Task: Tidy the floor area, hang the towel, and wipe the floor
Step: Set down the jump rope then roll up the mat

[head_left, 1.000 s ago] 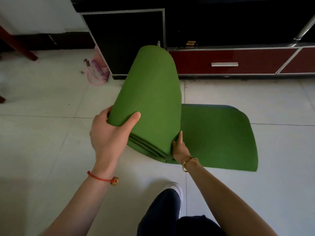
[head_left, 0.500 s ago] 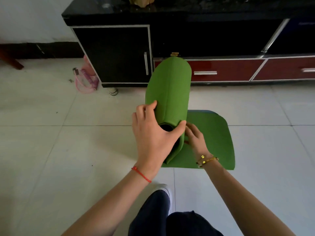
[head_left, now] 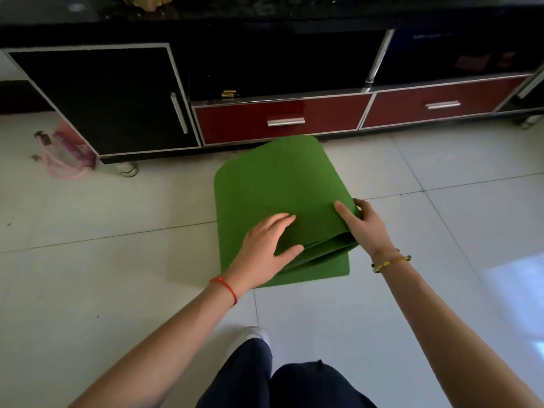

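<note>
**Fingers on the folded green mat**

Fingers point(head_left: 282, 220) of your left hand point(head_left: 265, 245) lie nearly straight, pressing flat on the folded green mat point(head_left: 276, 187). Your right hand point(head_left: 365, 225) grips the mat's right edge, thumb on top and fingers curled under the layers. You have the mat on the floor point(head_left: 103, 260), just before the black cabinet point(head_left: 117, 98) and its red drawers point(head_left: 282, 119). Left of it lies a pink skipping rope point(head_left: 67, 154).

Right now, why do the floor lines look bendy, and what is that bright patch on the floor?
Head view: the wide-angle lens bows the grey grout lines of the white tiled floor and the long black cabinet; the pale patch at right is light glaring off the glossy tile; the pink skipping rope looks slightly smeared; the folded green mat stays fairly sharp.
</note>
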Available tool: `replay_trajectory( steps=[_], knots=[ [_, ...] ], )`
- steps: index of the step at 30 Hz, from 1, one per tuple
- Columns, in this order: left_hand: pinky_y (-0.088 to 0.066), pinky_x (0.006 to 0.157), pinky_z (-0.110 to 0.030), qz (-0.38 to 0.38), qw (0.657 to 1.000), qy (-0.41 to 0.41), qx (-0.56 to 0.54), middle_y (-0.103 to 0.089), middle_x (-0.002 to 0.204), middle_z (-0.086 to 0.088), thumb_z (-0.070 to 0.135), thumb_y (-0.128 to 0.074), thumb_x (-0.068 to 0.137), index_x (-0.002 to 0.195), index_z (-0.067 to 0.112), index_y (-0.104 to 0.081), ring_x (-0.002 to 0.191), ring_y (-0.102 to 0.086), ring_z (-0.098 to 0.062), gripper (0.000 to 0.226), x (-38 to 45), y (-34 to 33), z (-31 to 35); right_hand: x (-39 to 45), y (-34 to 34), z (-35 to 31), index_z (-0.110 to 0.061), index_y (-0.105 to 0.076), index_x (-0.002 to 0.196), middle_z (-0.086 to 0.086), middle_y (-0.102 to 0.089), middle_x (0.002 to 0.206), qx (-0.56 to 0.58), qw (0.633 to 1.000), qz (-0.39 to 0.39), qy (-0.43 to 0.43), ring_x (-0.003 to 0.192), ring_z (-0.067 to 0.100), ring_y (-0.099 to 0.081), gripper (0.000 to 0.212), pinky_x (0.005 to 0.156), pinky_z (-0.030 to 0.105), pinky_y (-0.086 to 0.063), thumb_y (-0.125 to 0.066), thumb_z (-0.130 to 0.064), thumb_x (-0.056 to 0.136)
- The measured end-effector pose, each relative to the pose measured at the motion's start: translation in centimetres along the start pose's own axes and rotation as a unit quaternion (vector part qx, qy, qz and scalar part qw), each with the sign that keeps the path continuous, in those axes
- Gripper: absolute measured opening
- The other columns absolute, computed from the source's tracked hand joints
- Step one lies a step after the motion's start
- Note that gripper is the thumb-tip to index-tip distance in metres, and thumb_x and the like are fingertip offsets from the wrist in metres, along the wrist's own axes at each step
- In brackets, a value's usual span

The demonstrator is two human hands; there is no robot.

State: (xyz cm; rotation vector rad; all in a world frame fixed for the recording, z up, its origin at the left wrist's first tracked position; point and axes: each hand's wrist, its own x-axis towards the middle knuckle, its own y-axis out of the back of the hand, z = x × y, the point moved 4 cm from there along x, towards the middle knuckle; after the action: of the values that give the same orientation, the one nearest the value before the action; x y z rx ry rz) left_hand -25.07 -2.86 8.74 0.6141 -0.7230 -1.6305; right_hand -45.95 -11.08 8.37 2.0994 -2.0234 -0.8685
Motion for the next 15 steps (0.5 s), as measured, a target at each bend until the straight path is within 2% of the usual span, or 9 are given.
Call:
replay_trajectory(
  steps=[2,4,6,8,12,13,15],
  knots=[
    [-0.029,0.115,-0.044,0.053,0.997,0.058,0.005,-0.035,0.150,0.000,0.043,-0.054,0.094,0.147,0.019,-0.035,0.139,-0.031,-0.017,0.061,-0.2,-0.7,-2.3,0.6,0.4,2.2,-0.017,-0.045,0.136,0.004,-0.059,0.115,-0.042,0.999,0.016,-0.015,0.102,0.021,-0.055,0.056,0.087,0.028,-0.043,-0.053,-0.050,0.091],
    [-0.029,0.115,-0.045,0.091,0.979,0.180,-0.011,-0.032,0.150,-0.008,0.041,-0.056,0.093,0.149,0.016,-0.028,0.139,-0.030,-0.027,0.067,-0.8,-1.2,-4.9,1.0,0.6,4.8,-0.018,-0.046,0.136,0.007,-0.059,0.122,-0.042,0.998,0.020,-0.046,0.105,0.023,-0.053,0.052,0.089,0.028,-0.040,-0.047,-0.049,0.094],
    [-0.030,0.112,-0.049,0.076,0.935,0.332,-0.100,-0.024,0.152,-0.012,0.048,-0.057,0.091,0.152,0.016,-0.018,0.138,-0.029,-0.035,0.079,-1.7,-2.1,-8.0,0.8,0.6,7.4,-0.021,-0.046,0.136,0.006,-0.058,0.125,-0.024,0.997,0.012,-0.070,0.107,0.023,-0.053,0.053,0.093,0.032,-0.042,-0.046,-0.051,0.094],
    [-0.035,0.110,-0.049,0.048,0.876,0.425,-0.221,-0.029,0.150,-0.012,0.058,-0.061,0.084,0.150,0.018,-0.020,0.134,-0.037,-0.035,0.088,-2.6,-3.4,-10.6,0.6,0.6,9.4,-0.026,-0.044,0.137,0.002,-0.057,0.127,-0.001,0.995,0.008,-0.095,0.115,0.024,-0.053,0.065,0.100,0.040,-0.044,-0.046,-0.062,0.084],
    [-0.042,0.104,-0.046,0.016,0.792,0.476,-0.381,-0.050,0.136,0.000,0.069,-0.072,0.065,0.140,0.022,-0.033,0.125,-0.048,-0.025,0.096,-3.9,-5.5,-13.2,0.8,0.4,11.7,-0.034,-0.043,0.136,-0.003,-0.056,0.126,0.036,0.992,0.004,-0.118,0.117,0.023,-0.053,0.079,0.101,0.047,-0.045,-0.044,-0.075,0.068],
    [-0.044,0.100,-0.045,0.006,0.783,0.480,-0.396,-0.051,0.133,0.001,0.071,-0.073,0.061,0.137,0.023,-0.035,0.123,-0.049,-0.024,0.098,-4.1,-5.8,-13.3,0.9,0.3,12.0,-0.036,-0.044,0.134,-0.005,-0.057,0.125,0.045,0.992,0.006,-0.120,0.116,0.022,-0.054,0.077,0.101,0.047,-0.045,-0.045,-0.075,0.067],
    [-0.046,0.096,-0.042,0.000,0.784,0.477,-0.397,-0.054,0.130,0.003,0.075,-0.072,0.054,0.134,0.024,-0.040,0.119,-0.052,-0.022,0.100,-4.3,-6.1,-13.5,0.9,0.2,12.2,-0.040,-0.047,0.130,-0.007,-0.058,0.123,0.059,0.991,0.014,-0.119,0.115,0.021,-0.055,0.073,0.100,0.047,-0.046,-0.048,-0.076,0.067]
  ],
)
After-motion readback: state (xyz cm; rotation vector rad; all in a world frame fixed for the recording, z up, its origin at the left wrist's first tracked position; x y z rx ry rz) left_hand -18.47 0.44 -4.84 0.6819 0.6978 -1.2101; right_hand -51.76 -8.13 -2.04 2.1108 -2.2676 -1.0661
